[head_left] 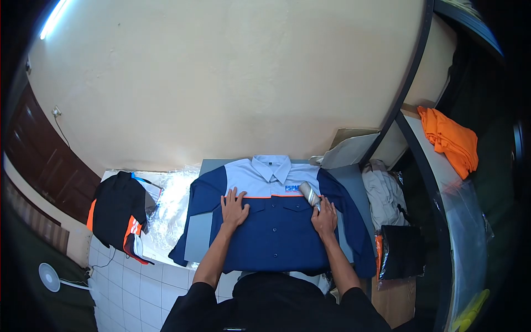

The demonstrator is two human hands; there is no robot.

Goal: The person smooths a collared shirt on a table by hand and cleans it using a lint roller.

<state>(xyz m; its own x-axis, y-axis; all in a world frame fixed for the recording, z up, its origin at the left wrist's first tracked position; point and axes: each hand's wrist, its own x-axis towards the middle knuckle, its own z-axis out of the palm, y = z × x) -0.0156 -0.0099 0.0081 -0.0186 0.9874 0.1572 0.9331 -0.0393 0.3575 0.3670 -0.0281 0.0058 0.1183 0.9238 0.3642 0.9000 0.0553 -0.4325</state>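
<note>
A long-sleeved button-up work shirt [274,227] lies face up across a grey board, navy below with a light grey yoke, orange piping and a blue chest logo. Its sleeves are spread to both sides. On the left chest area my left hand [234,208] rests flat with its fingers spread, holding nothing. My right hand [325,218] is on the opposite side, below the logo. A grey cylinder that looks like a lint roller [310,194] runs up-left from between its thumb and fingers. The roller's lower end is hidden by the hand.
The grey board [200,235] sits on a white table beside crumpled clear plastic [168,213]. Black and orange garments [117,213] are at left. Folded grey clothing [383,193] and a bagged black item [402,252] are at right, near shelving with an orange garment [451,141].
</note>
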